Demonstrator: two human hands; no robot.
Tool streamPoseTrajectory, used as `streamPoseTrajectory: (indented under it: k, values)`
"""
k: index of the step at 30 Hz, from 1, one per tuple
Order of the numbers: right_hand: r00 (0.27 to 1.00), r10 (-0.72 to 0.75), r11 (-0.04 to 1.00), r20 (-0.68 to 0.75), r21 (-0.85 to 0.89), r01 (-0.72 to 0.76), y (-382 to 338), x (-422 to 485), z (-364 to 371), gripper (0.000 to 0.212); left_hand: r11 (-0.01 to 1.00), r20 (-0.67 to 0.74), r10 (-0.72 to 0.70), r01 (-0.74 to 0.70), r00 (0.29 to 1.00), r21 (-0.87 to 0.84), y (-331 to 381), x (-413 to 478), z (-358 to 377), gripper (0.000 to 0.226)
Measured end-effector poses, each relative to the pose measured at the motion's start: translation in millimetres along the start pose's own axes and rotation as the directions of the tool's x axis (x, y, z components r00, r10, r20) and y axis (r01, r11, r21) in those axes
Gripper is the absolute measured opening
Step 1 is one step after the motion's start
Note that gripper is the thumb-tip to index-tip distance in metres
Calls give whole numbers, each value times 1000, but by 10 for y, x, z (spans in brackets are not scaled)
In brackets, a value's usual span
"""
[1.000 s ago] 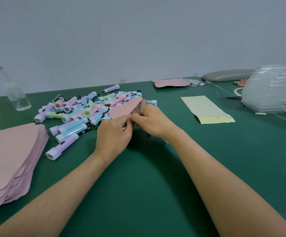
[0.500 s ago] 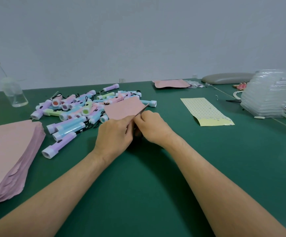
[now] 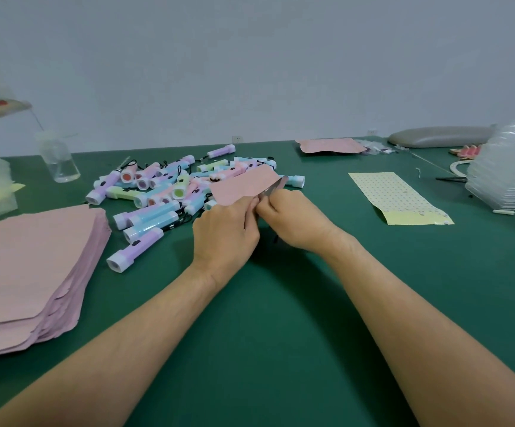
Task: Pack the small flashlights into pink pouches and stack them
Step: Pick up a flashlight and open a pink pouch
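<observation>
A pink pouch (image 3: 243, 184) is held up over the green table (image 3: 280, 318), its near edge pinched between my left hand (image 3: 223, 235) and my right hand (image 3: 293, 220). Its silvery inner lining shows along the right edge. A thin black cord hangs below my right hand; whatever it is tied to is hidden. Behind the pouch lies a pile of small pastel flashlights (image 3: 170, 186) in purple, blue, green and pink. A thick stack of flat pink pouches (image 3: 31, 266) lies at the left.
A yellow dotted pouch (image 3: 394, 197) lies at the right, and another pink pouch (image 3: 331, 147) at the far edge. Clear plastic trays (image 3: 508, 177) are stacked far right, with scissors beside them. A clear jar (image 3: 59, 161) stands at the back left.
Both hands have stayed together on the pouch, and it has turned so that its flat pink face now shows more fully. The view has shifted slightly.
</observation>
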State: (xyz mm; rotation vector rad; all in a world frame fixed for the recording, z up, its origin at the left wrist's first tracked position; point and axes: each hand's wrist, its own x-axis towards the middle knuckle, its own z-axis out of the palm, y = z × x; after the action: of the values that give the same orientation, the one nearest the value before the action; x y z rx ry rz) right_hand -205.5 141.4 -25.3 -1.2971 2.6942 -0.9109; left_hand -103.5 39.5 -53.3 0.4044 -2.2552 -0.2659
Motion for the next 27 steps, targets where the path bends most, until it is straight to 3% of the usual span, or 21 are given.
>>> streamPoseTrajectory:
  k: [3, 9, 14, 18, 21, 25, 27]
  values:
    - [1000, 11, 1000, 6, 13, -11, 73, -43, 26, 48, 999, 62, 53, -53, 997, 2, -14, 0, 2, 32]
    - [989, 23, 987, -144, -157, -46, 185, -151, 73, 51, 983, 169, 149, -164, 974, 81, -15, 1, -17, 25]
    - [991, -43, 971, -125, -238, 12, 205, -158, 51, 51, 954, 205, 219, -253, 954, 159, -10, 23, -66, 23]
    - [977, -134, 979, -165, -173, 105, 241, -172, -71, 43, 975, 87, 222, -224, 971, 6, -48, 5, -45, 33]
    - [954, -142, 971, -262, -222, 83, 368, -168, -146, 45, 975, -46, 86, -94, 995, -201, -90, 35, -15, 30]
    - [989, 133, 893, -68, -425, -149, 571, -170, -84, 50, 811, -25, -160, 117, 987, -573, -147, 40, -14, 27]
    - [974, 182, 859, -137, -460, -225, 589, -149, -32, 55, 749, -4, -250, 191, 968, -635, -177, 52, -11, 25]
